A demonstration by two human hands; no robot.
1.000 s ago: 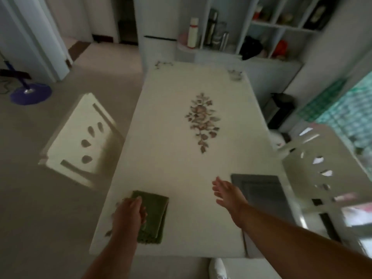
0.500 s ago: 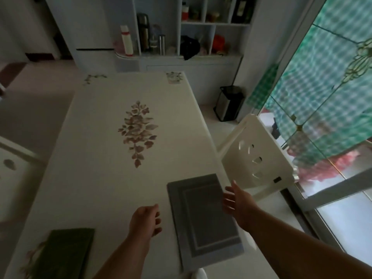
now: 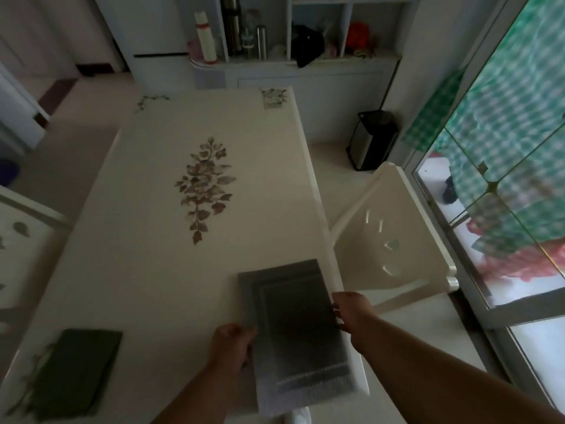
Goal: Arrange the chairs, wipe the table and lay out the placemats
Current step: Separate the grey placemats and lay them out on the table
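Two hands are working the near right corner of the surface (image 3: 146, 270). Chair (image 3: 394, 240) is tilting w/ its back just beside the right edge, so a bump is likely if mats swing out. Placemats (image 3: 293, 325), a grey stack, are overhanging the near edge & may slide off. Green cloth (image 3: 76, 371) is lying at the near left corner. Left hand (image 3: 229, 344) is pinching the stack's left side; right hand (image 3: 351, 310), fingers curled, is closing its grip on the right side.

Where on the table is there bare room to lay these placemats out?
Bare top runs from the grey placemat stack up past the leaf motif to the far end, and between the stack and the green cloth. The near edge is crowded: left hand and right hand flank the stack.
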